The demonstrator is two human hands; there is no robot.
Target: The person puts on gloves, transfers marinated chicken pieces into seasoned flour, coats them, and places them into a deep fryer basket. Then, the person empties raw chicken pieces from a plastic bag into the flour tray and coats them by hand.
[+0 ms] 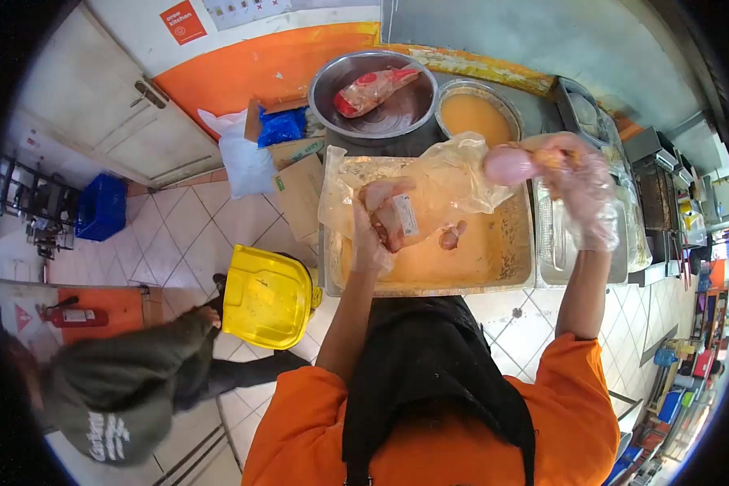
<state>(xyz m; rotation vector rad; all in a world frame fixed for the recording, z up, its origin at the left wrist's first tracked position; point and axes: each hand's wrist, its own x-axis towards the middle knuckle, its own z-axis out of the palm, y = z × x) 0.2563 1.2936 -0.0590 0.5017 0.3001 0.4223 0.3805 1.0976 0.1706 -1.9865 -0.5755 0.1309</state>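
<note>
My left hand [371, 249], in a clear plastic glove, is closed on a clear plastic bag [441, 182] with raw chicken and a white label [404, 215] in it. The bag's mouth spreads to the right. My right hand [583, 194], also gloved, is raised and grips a raw chicken piece [508, 165] with a rounded pink end, beside the bag's mouth. Both hands are over or near a large metal tray [530, 271] coated with pale orange flour or batter. One small raw chicken piece [452, 236] lies in this tray.
Behind stand a steel bowl [320, 101] holding a wrapped pack of meat [374, 91] and a bowl of orange liquid [474, 113]. A wire basket [552, 231] sits to the right. At left, a person [121, 381] is beside a yellow bin [267, 296].
</note>
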